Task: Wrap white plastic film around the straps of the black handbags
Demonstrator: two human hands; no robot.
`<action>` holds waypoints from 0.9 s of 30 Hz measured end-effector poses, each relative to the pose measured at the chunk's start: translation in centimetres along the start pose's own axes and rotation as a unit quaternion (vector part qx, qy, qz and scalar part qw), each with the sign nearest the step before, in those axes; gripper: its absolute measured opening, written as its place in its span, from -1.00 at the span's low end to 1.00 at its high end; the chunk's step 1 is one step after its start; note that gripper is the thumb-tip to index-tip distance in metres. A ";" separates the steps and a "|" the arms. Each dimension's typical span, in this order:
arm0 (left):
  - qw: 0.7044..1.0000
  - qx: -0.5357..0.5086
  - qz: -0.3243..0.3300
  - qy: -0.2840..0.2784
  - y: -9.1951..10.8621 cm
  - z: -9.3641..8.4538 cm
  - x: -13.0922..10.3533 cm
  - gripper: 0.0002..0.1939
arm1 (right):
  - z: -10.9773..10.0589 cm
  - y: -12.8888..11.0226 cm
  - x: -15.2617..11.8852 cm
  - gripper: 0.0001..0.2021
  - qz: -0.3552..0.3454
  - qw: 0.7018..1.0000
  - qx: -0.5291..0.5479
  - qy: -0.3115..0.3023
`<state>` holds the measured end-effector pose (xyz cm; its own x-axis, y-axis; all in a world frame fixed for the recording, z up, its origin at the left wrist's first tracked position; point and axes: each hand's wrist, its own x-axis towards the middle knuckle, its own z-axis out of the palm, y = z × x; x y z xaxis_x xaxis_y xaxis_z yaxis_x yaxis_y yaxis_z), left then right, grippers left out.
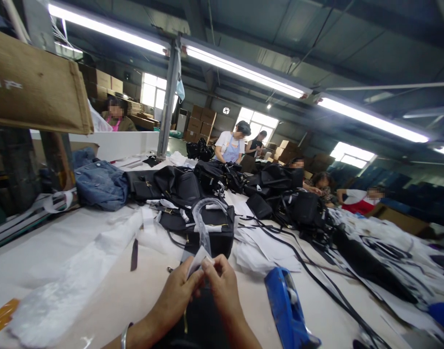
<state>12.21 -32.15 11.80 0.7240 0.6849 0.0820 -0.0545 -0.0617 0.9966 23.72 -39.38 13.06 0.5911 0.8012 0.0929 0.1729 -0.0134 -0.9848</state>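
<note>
both bare hands, left [180, 288] and right [222, 281], pinch a small white paper piece [199, 259]. a blue plastic tape dispenser [289, 308] sits near the right.

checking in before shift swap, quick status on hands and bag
Both hands, left and right, pinching white paper; black bag beneath them; blue tape dispenser beside right hand, not between hands and bag.

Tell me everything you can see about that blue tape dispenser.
The blue tape dispenser looks like hard plastic, with scuffs or marks on its side. A pale, rounded part shows inside. It sits angled on the pale tabletop, right of the right hand, its far end near loose white sheets. Neither hand touches it.
</note>
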 end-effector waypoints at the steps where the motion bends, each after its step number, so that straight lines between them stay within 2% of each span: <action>1: 1.000 -0.014 -0.009 -0.007 -0.2 -0.1 0.1 -0.61 | -0.3 0.2 -0.1 -0.69 0.017 0.998 0.048 -0.038; 3: 0.998 -0.049 -0.039 -0.030 -0.7 -0.3 0.3 -0.61 | -0.9 0.5 -0.3 -0.65 0.042 0.988 0.116 -0.087; 4: 0.996 -0.065 -0.052 -0.040 -0.8 -0.3 0.4 -0.61 | -1.2 0.7 -0.5 -0.64 0.045 0.986 0.129 -0.092; 6: 0.993 -0.083 -0.066 -0.055 -0.9 -0.2 0.6 -0.63 | -1.6 0.8 -0.7 -0.65 0.036 0.990 0.117 -0.072; 10: 0.996 -0.057 -0.054 -0.051 -0.4 0.2 0.6 -0.68 | -1.5 0.8 -0.7 -0.66 -0.003 1.000 0.004 -0.008; 13: 1.000 0.001 -0.013 -0.006 0.2 0.3 0.4 -0.75 | -0.9 1.4 -0.5 -0.66 0.004 0.999 -0.037 0.035; 16: 0.997 0.056 0.048 0.010 0.6 0.2 0.0 -0.83 | -0.4 2.2 -0.3 -0.66 0.046 0.998 0.005 0.052; 19: 0.982 0.153 0.105 -0.028 0.4 0.2 -0.3 -0.84 | -0.1 2.4 -0.2 -0.70 0.090 0.993 0.063 0.052; 23: 0.939 0.284 0.180 -0.072 -0.7 0.4 -0.2 -0.80 | -0.5 2.0 -0.4 -0.72 0.126 0.981 0.139 0.046; 27: 0.905 0.351 0.212 -0.112 -1.4 0.4 0.1 -0.75 | -1.0 2.2 -1.1 -0.66 0.143 0.967 0.207 0.046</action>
<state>12.62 -32.32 10.38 0.8660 0.3314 0.3745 0.0331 -0.7852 0.6183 24.24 -40.95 10.95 0.6391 0.7432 -0.1978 -0.3262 0.0291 -0.9448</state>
